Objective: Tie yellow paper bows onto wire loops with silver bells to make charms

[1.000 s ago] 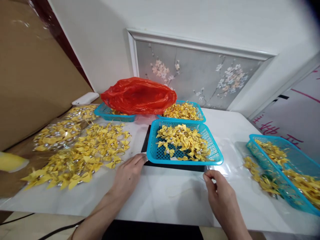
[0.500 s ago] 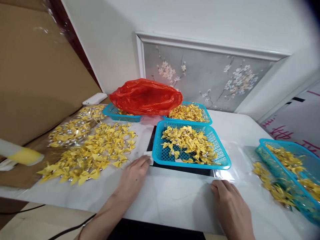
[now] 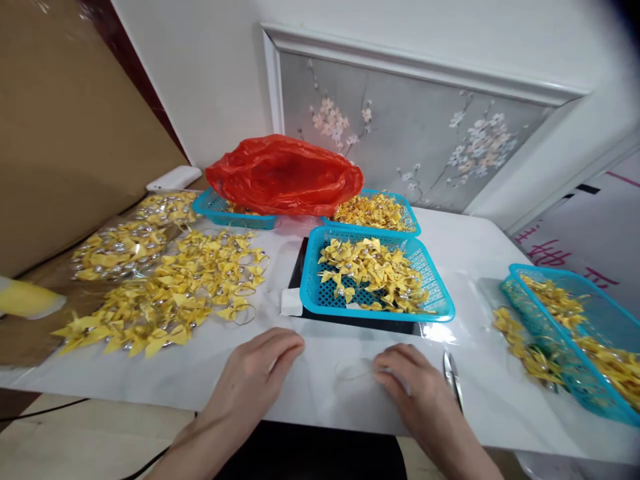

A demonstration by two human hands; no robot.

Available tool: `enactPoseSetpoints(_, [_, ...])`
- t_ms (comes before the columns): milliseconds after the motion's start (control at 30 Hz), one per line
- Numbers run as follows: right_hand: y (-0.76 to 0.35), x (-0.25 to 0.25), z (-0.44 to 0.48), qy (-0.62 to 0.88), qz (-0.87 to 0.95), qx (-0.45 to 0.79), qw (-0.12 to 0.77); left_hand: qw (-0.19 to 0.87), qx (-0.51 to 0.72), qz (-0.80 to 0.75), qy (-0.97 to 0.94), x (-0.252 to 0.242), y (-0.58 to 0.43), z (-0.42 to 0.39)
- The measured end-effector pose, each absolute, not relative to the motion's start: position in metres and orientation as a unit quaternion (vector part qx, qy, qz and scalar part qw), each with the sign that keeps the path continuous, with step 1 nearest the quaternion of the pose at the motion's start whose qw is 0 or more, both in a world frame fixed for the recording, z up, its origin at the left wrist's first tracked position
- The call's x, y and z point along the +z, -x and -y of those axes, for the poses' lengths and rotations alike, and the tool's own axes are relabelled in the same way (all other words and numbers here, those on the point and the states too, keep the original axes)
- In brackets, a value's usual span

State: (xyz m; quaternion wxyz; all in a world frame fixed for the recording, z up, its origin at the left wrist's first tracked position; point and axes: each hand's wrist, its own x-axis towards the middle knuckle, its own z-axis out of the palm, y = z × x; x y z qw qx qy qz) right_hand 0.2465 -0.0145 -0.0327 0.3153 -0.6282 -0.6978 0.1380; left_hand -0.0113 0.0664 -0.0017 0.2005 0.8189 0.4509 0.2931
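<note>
My left hand (image 3: pixel 265 367) is over the front of the white table, thumb and fingertips pinched together; what they hold, if anything, is too small to make out. Facing it, my right hand (image 3: pixel 413 383) has its fingertips closed at the end of a thin pale thread or wire (image 3: pixel 354 371), which curves out to the left. Just right of that hand lies a metal tool with two pointed arms (image 3: pixel 453 377), its lower part partly hidden. Beyond both hands stands a blue basket (image 3: pixel 377 313) of yellow ribbon flowers with silvery beads (image 3: pixel 380 270).
Loose yellow flowers (image 3: pixel 185 287) with thin rings spread across the left side. Behind them lie clear-wrapped flowers (image 3: pixel 120 250). A red plastic bag (image 3: pixel 285 177) rests by the rear baskets. Another blue basket (image 3: pixel 560 347) stands at right. A cardboard box (image 3: pixel 75 127) rises at left.
My left hand has drawn back from the basket's left corner, uncovering a white piece there. My right hand has moved left to the thread, and the metal tool now shows beside it.
</note>
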Motion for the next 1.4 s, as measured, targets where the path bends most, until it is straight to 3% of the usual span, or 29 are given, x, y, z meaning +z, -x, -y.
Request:
enactPoseSetpoints(267, [-0.197,-0.034,0.011,0.573,0.706,0.203,0.363,0.392,0.262,-0.458,-0.754,0.003,-0.017,-0.044])
enactPoseSetpoints(467, [-0.201,-0.009,0.013,0.575,0.661,0.259,0.407,0.695,0.224,-0.422,-0.537,0.010,-0.037,-0.037])
enactPoseSetpoints(700, [-0.215,0.001,0.012,0.608,0.622,0.209,0.447,0.817,0.230,-0.376,-0.371,0.007,-0.031,-0.040])
enactPoseSetpoints(1033, [-0.200,-0.002,0.015,0.560,0.659,0.280,0.418,0.868,0.344,-0.327,-0.144,0.009,-0.025,-0.037])
enactPoseSetpoints(1400, [-0.206,0.007,0.020,0.527,0.696,0.282,0.397,0.848,0.394,-0.324,-0.141,0.016,-0.018,-0.048])
